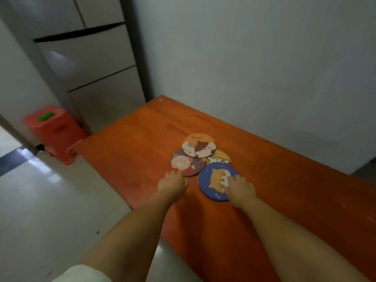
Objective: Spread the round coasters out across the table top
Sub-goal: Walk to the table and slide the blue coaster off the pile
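Several round cartoon coasters lie bunched together on the orange table [130, 135]. Farthest from me is an orange cat coaster [199, 145], overlapping a brown bear coaster [186, 162] on the left and a yellow coaster [220, 156], mostly covered, on the right. Nearest me lies a blue dog coaster [213, 180]. My right hand [240, 187] rests flat on the blue coaster, fingers pressing its face. Beside it, my left hand [173, 183] is on the table with fingertips touching the near edge of the bear coaster.
A white wall runs along the table's far side. A red plastic stool [55, 131] stands on the pale tiled floor to the left, beside a tall grey refrigerator [91, 64]. The table's left edge is close to my left forearm.
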A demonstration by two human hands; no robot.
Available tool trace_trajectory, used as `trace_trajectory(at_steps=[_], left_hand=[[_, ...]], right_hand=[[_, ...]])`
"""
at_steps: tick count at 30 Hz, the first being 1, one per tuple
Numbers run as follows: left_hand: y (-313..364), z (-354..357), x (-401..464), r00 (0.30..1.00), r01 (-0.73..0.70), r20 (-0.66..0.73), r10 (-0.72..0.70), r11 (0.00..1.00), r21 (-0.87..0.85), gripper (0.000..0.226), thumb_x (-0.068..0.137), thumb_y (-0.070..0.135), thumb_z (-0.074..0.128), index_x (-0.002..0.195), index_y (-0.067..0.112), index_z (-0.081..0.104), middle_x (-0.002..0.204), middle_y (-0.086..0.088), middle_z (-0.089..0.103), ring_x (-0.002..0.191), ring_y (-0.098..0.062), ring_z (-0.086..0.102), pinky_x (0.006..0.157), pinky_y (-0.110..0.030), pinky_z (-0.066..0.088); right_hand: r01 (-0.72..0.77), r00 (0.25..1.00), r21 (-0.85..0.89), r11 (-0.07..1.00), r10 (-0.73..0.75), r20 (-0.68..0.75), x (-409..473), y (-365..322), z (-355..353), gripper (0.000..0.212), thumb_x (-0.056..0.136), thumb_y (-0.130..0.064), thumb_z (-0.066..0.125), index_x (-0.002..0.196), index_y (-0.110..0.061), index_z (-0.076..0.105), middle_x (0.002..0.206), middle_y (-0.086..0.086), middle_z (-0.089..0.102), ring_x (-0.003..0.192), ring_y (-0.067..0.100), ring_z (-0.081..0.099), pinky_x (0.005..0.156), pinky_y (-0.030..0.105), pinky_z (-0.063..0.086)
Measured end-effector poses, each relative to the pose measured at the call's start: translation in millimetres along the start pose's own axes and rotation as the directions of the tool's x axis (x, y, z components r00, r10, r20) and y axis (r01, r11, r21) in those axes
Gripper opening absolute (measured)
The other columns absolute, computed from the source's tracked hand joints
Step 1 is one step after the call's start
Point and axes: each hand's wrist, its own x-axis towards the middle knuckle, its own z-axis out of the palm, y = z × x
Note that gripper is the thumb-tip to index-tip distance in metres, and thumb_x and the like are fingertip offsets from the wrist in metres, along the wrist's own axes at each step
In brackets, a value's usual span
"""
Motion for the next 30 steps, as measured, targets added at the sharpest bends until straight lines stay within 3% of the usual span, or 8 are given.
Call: trace_trajectory(at_steps=[4, 8, 13, 16, 20, 22, 25, 30], left_hand=[[24, 22, 42, 0.982, -0.090, 0.166, 0.091, 0.996, -0.013, 0.048, 0.099, 0.029, 0.040, 0.141, 0.007, 0.038, 0.147, -0.017, 0.040, 0.134, -0.036, 0.039, 0.107, -0.049, 0.040], [42, 39, 75, 0.958, -0.121, 0.255, 0.133, 0.991, -0.061, 0.045, 0.100, 0.020, 0.042, 0.141, 0.004, 0.038, 0.150, -0.018, 0.036, 0.133, -0.036, 0.042, 0.108, -0.047, 0.041], [50, 46, 107, 0.971, 0.022, 0.234, 0.042, 0.965, -0.262, 0.042, 0.098, 0.009, 0.042, 0.139, -0.003, 0.040, 0.131, -0.024, 0.055, 0.102, -0.036, 0.056, 0.093, -0.044, 0.050], [49, 47, 115, 0.978, 0.042, 0.208, 0.035, 0.933, -0.357, 0.044, 0.096, 0.004, 0.043, 0.140, -0.001, 0.038, 0.126, -0.025, 0.057, 0.098, -0.037, 0.057, 0.082, -0.043, 0.048], [44, 48, 116, 0.978, 0.115, 0.204, -0.033, 0.906, -0.407, 0.034, 0.094, -0.002, 0.044, 0.128, -0.005, 0.041, 0.112, -0.029, 0.055, 0.088, -0.038, 0.052, 0.072, -0.037, 0.040], [44, 46, 117, 0.979, 0.126, 0.198, -0.045, 0.898, -0.421, 0.030, 0.093, -0.002, 0.046, 0.123, -0.006, 0.044, 0.111, -0.029, 0.055, 0.095, -0.041, 0.055, 0.071, -0.037, 0.039], [46, 44, 115, 0.981, 0.130, 0.188, -0.050, 0.888, -0.441, 0.029, 0.094, 0.000, 0.048, 0.122, -0.006, 0.047, 0.119, -0.029, 0.058, 0.105, -0.042, 0.058, 0.072, -0.037, 0.040], [47, 47, 105, 0.980, 0.112, 0.198, -0.023, 0.883, -0.457, 0.032, 0.093, 0.004, 0.052, 0.122, -0.010, 0.051, 0.106, -0.025, 0.060, 0.093, -0.037, 0.060, 0.078, -0.042, 0.048]], right_hand=[[-0.172, 0.984, 0.167, 0.971, 0.162, 0.071, 17, 19, 12, 0.043, 0.100, -0.032, 0.040, 0.137, -0.010, 0.039, 0.141, 0.013, 0.041, 0.128, 0.031, 0.042, 0.101, 0.043, 0.044], [-0.346, 0.938, 0.356, 0.868, 0.326, 0.117, 34, 27, 21, 0.039, 0.098, -0.028, 0.045, 0.133, -0.009, 0.046, 0.139, 0.014, 0.045, 0.124, 0.031, 0.049, 0.100, 0.042, 0.045], [-0.455, 0.881, 0.505, 0.733, 0.452, 0.139, 57, 23, 27, 0.042, 0.096, -0.028, 0.051, 0.133, -0.007, 0.047, 0.140, 0.015, 0.044, 0.122, 0.033, 0.051, 0.097, 0.043, 0.046], [-0.486, 0.851, 0.568, 0.664, 0.509, 0.133, 67, 19, 27, 0.038, 0.094, -0.026, 0.055, 0.128, -0.008, 0.050, 0.135, 0.015, 0.049, 0.116, 0.033, 0.054, 0.093, 0.043, 0.049], [-0.478, 0.835, 0.609, 0.632, 0.542, 0.092, 71, 21, 30, 0.014, 0.093, -0.019, 0.057, 0.103, -0.010, 0.053, 0.120, 0.015, 0.058, 0.105, 0.031, 0.058, 0.079, 0.038, 0.048], [-0.455, 0.845, 0.603, 0.656, 0.531, 0.061, 71, 21, 28, 0.010, 0.092, -0.017, 0.056, 0.090, -0.015, 0.047, 0.114, 0.012, 0.058, 0.094, 0.027, 0.056, 0.072, 0.034, 0.042], [-0.395, 0.870, 0.592, 0.703, 0.493, -0.005, 66, 21, 26, 0.013, 0.092, -0.016, 0.055, 0.086, -0.018, 0.044, 0.103, 0.008, 0.057, 0.081, 0.022, 0.050, 0.066, 0.032, 0.039], [-0.266, 0.930, 0.659, 0.704, 0.368, -0.019, 51, 31, 23, 0.012, 0.093, -0.018, 0.053, 0.087, -0.020, 0.043, 0.078, 0.000, 0.052, 0.072, 0.021, 0.049, 0.061, 0.032, 0.039]])
